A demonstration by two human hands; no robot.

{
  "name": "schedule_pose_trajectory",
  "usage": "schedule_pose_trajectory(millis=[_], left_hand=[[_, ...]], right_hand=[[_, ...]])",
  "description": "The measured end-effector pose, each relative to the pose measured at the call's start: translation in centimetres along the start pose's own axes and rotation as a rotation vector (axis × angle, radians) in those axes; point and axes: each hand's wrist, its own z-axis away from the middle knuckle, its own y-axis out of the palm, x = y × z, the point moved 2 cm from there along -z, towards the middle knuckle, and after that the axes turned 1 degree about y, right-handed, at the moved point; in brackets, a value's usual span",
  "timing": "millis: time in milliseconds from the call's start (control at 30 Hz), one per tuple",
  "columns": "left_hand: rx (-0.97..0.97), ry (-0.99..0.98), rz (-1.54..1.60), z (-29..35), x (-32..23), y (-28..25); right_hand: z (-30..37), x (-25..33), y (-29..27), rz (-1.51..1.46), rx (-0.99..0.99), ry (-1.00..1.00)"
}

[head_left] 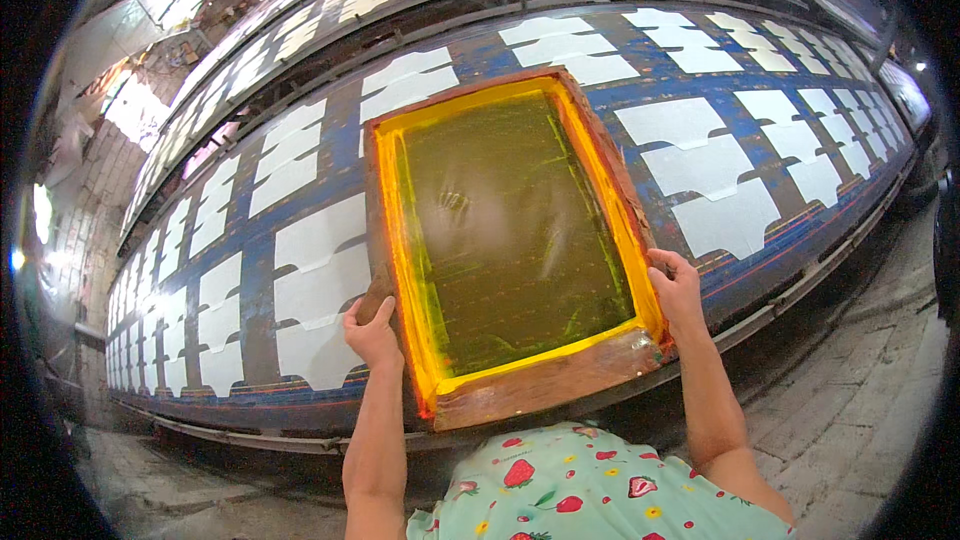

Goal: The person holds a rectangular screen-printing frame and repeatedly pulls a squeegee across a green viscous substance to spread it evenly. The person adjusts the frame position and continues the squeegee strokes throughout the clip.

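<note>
left hand (375, 338), right hand (679, 292): grip around opposite sides of yellow-edged framed screen (515, 245)

The camera sat on the left side of my head and looked down and ahead. My pale green cloth top with red strawberries (600, 480) was nearest, at the bottom. My bare left hand (373, 332) and bare right hand (677, 290) were close too. The wide, round eye bent the long blue-and-brown table (258, 300), which stretched far away.
</note>
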Motion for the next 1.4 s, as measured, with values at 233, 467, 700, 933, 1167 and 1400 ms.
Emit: schedule_pose_trajectory(millis=[233, 467, 700, 933, 1167, 1400], left_hand=[[-0.007, 0.039, -0.058, 0.0, 0.9, 0.7], [0.009, 0.038, -0.129, 0.0, 1.9, 0.9], [0.010, 0.043, -0.114, 0.1, 1.9, 0.8], [0.059, 0.094, -0.189, 0.2, 2.2, 0.4], [0.075, 0.150, -0.153, 0.8, 1.3, 0.3], [0.118, 0.109, -0.167, 0.5, 1.5, 0.4]], right_hand=[[1.1, 1.8, -1.1, 0.383, 0.040, -0.229], [12.4, 8.3, 2.6, 0.482, 0.864, -0.734], [15.7, 11.2, 7.2, 0.764, 0.692, -0.919], [15.3, 12.2, 12.4, 0.906, 0.766, -0.759], [17.5, 12.2, 11.2, 0.955, 0.777, -0.678], [19.9, 10.7, 12.3, 0.868, 0.541, -0.839]])
